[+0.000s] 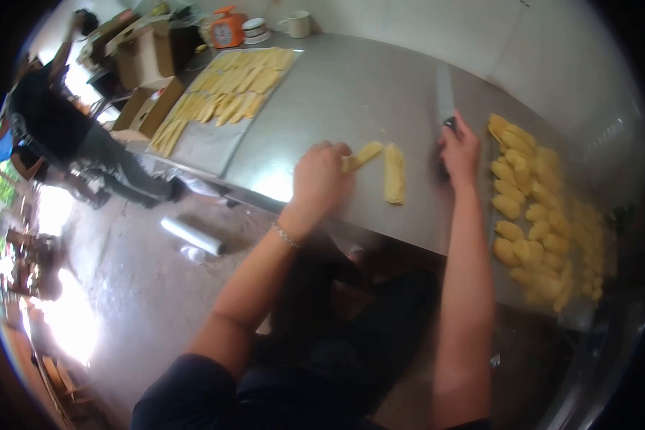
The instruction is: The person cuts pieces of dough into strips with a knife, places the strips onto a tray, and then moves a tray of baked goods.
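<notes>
My left hand [321, 178] grips a yellow fruit slice [365, 153] at one end on the steel table [351, 93]. A second yellow slice [394, 173] lies flat just to its right, apart from both hands. My right hand [460, 152] is closed on the dark handle of a knife [446, 97], whose broad blade lies flat on the table and points away from me. Both forearms reach over the table's near edge.
A heap of yellow fruit pieces [534, 215] lies at the right. Rows of cut slices [229, 89] cover a tray at the far left. An orange scale [228, 30], a mug [297, 24] and cardboard boxes [147, 57] stand behind. A person [57, 122] stands at left; a white roll [191, 236] lies on the floor.
</notes>
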`<action>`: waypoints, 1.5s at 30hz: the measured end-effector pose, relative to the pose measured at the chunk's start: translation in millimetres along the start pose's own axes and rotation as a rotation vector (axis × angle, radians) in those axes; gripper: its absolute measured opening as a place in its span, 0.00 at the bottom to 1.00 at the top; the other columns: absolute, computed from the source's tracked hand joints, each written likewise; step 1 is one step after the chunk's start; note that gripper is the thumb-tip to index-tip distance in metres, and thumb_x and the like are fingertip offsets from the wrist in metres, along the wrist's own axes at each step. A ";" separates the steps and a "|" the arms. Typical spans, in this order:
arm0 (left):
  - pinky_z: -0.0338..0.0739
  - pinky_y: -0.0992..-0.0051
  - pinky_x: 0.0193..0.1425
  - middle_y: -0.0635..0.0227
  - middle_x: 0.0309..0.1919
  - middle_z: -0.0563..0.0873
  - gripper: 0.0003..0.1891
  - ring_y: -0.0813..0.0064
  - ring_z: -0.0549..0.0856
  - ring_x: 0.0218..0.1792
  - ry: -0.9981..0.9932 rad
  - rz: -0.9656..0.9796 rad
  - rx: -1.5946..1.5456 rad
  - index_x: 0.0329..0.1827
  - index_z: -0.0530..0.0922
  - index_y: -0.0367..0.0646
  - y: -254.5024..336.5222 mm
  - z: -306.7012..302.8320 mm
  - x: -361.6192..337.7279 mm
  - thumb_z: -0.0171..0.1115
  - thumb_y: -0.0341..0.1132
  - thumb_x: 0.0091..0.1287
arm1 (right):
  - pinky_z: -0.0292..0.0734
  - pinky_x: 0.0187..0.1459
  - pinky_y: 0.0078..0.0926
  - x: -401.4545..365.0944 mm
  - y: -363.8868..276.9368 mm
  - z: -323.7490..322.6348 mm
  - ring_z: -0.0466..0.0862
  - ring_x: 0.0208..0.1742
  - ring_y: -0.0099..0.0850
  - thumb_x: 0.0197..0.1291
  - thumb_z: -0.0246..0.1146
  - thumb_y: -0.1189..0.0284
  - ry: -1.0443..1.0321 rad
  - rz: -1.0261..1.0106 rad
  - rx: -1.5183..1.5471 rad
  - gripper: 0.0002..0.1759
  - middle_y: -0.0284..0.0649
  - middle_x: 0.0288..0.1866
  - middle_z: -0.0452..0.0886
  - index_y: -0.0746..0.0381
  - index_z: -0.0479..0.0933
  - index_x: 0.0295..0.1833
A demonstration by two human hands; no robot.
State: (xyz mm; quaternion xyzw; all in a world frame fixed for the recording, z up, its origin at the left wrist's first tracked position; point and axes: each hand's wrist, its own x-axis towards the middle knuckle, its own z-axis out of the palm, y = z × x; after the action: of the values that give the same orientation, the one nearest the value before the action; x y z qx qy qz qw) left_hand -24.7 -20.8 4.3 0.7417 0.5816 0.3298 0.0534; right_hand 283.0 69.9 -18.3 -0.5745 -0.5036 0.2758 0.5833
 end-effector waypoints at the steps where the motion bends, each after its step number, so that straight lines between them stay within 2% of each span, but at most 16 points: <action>1: 0.87 0.51 0.55 0.53 0.44 0.92 0.14 0.46 0.91 0.47 -0.011 -0.027 -0.028 0.53 0.92 0.44 -2.6 -1.5 0.2 0.76 0.35 0.65 | 0.77 0.33 0.24 3.0 7.7 -0.4 0.80 0.32 0.19 0.80 0.68 0.74 -0.009 -0.029 0.013 0.32 0.32 0.37 0.87 0.64 0.78 0.86; 4: 0.87 0.53 0.54 0.54 0.42 0.90 0.18 0.47 0.91 0.44 -0.093 -0.076 -0.069 0.57 0.91 0.44 -5.3 -25.5 -2.7 0.75 0.33 0.63 | 0.76 0.32 0.23 -2.8 -1.0 1.1 0.78 0.30 0.18 0.81 0.66 0.75 -0.031 0.013 0.041 0.33 0.31 0.36 0.84 0.61 0.77 0.88; 7: 0.87 0.54 0.51 0.55 0.41 0.89 0.19 0.50 0.91 0.43 -0.048 -0.072 -0.066 0.58 0.91 0.43 -23.6 -46.4 -8.4 0.76 0.32 0.63 | 0.76 0.32 0.23 -10.7 -17.9 -2.1 0.76 0.29 0.18 0.83 0.64 0.75 -0.055 0.061 0.009 0.33 0.33 0.36 0.82 0.59 0.75 0.90; 10: 0.88 0.57 0.49 0.56 0.41 0.89 0.18 0.55 0.91 0.42 0.095 0.001 0.031 0.58 0.91 0.42 -59.7 -71.7 -13.4 0.76 0.31 0.64 | 0.76 0.31 0.23 -14.2 -22.4 -1.4 0.76 0.29 0.18 0.83 0.64 0.75 -0.044 0.058 -0.024 0.33 0.33 0.36 0.82 0.59 0.74 0.90; 13: 0.90 0.62 0.48 0.60 0.43 0.88 0.18 0.63 0.91 0.42 0.205 -0.033 0.148 0.60 0.91 0.42 -101.1 -107.9 -16.4 0.77 0.30 0.66 | 0.75 0.32 0.24 -11.4 -15.6 -1.3 0.76 0.29 0.18 0.83 0.64 0.74 -0.056 0.034 -0.051 0.34 0.32 0.36 0.83 0.59 0.73 0.91; 14: 0.89 0.51 0.54 0.51 0.48 0.90 0.19 0.45 0.93 0.47 0.220 -0.119 0.126 0.58 0.90 0.42 -124.1 -116.7 -16.7 0.78 0.34 0.64 | 0.75 0.32 0.24 -12.6 -18.2 -1.1 0.76 0.29 0.18 0.83 0.64 0.74 -0.053 0.045 -0.068 0.34 0.32 0.36 0.83 0.59 0.73 0.91; 16: 0.89 0.53 0.56 0.52 0.47 0.90 0.19 0.48 0.93 0.46 0.297 -0.175 0.161 0.57 0.91 0.41 -157.0 -140.5 -18.8 0.76 0.36 0.64 | 0.75 0.32 0.23 -16.5 -25.6 -0.3 0.76 0.30 0.19 0.83 0.64 0.74 -0.048 0.065 -0.097 0.34 0.32 0.35 0.82 0.58 0.74 0.91; 19: 0.87 0.52 0.56 0.52 0.44 0.91 0.18 0.47 0.93 0.47 0.420 -0.261 0.260 0.56 0.92 0.41 -201.5 -179.5 -28.5 0.75 0.37 0.64 | 0.74 0.32 0.23 -8.1 -9.8 -0.2 0.76 0.30 0.19 0.82 0.64 0.73 -0.051 0.041 -0.112 0.34 0.31 0.35 0.82 0.57 0.75 0.90; 21: 0.87 0.51 0.57 0.52 0.42 0.92 0.18 0.47 0.92 0.47 0.448 -0.273 0.244 0.55 0.92 0.40 -245.3 -171.6 -32.0 0.75 0.38 0.64 | 0.74 0.33 0.23 -10.8 -9.5 0.7 0.77 0.30 0.19 0.81 0.65 0.73 -0.047 0.047 -0.119 0.34 0.31 0.35 0.82 0.56 0.76 0.90; 24: 0.86 0.52 0.57 0.54 0.41 0.92 0.18 0.47 0.93 0.48 0.531 -0.304 0.212 0.55 0.92 0.40 -273.3 -162.9 -38.0 0.75 0.38 0.65 | 0.74 0.33 0.24 -11.3 -12.4 -1.8 0.77 0.30 0.19 0.81 0.65 0.73 -0.021 0.048 -0.120 0.34 0.31 0.36 0.82 0.55 0.76 0.90; 28: 0.86 0.53 0.59 0.54 0.43 0.94 0.17 0.47 0.94 0.48 0.568 -0.308 0.205 0.52 0.92 0.38 -285.5 -161.9 -38.8 0.76 0.40 0.65 | 0.75 0.32 0.23 -19.3 -27.7 1.9 0.76 0.30 0.18 0.82 0.64 0.75 -0.022 0.087 -0.150 0.34 0.31 0.37 0.81 0.57 0.74 0.91; 31: 0.86 0.53 0.59 0.52 0.44 0.95 0.16 0.46 0.94 0.48 0.577 -0.335 0.167 0.50 0.92 0.38 -284.0 -162.7 -33.9 0.76 0.39 0.65 | 0.74 0.32 0.24 -18.4 -25.9 3.6 0.75 0.30 0.18 0.81 0.64 0.73 0.014 0.110 -0.136 0.34 0.30 0.37 0.81 0.54 0.76 0.90; 37: 0.87 0.53 0.59 0.48 0.43 0.94 0.14 0.45 0.94 0.48 0.616 -0.314 0.161 0.45 0.93 0.36 -295.2 -163.4 -23.1 0.75 0.38 0.66 | 0.74 0.32 0.23 -14.5 -20.0 2.6 0.75 0.30 0.18 0.81 0.64 0.73 0.004 0.087 -0.138 0.34 0.30 0.37 0.82 0.55 0.76 0.90; 40: 0.86 0.53 0.59 0.48 0.42 0.93 0.12 0.45 0.93 0.48 0.578 -0.267 0.257 0.42 0.94 0.36 -302.7 -165.0 -20.5 0.75 0.38 0.65 | 0.74 0.32 0.23 -18.2 -28.1 4.1 0.75 0.30 0.18 0.80 0.64 0.74 0.011 0.112 -0.164 0.35 0.30 0.37 0.82 0.55 0.75 0.90; 43: 0.86 0.53 0.61 0.48 0.41 0.93 0.11 0.45 0.93 0.48 0.567 -0.315 0.300 0.40 0.94 0.37 -300.3 -164.4 -17.8 0.75 0.37 0.64 | 0.73 0.32 0.23 -20.4 -33.2 4.0 0.75 0.30 0.18 0.80 0.65 0.74 0.005 0.114 -0.154 0.35 0.30 0.37 0.82 0.56 0.75 0.90; 45: 0.86 0.53 0.61 0.49 0.42 0.93 0.12 0.44 0.93 0.49 0.555 -0.324 0.320 0.42 0.94 0.37 -301.0 -163.6 -16.7 0.76 0.38 0.65 | 0.75 0.32 0.23 -19.7 -32.2 4.0 0.75 0.29 0.18 0.81 0.64 0.74 0.005 0.109 -0.153 0.34 0.30 0.36 0.82 0.56 0.75 0.90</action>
State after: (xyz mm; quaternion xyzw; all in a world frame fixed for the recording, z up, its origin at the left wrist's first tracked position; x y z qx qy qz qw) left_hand -365.8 10.0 -15.1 0.5210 0.7284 0.4106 -0.1716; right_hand 264.4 47.7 6.2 -0.6447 -0.4897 0.2665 0.5230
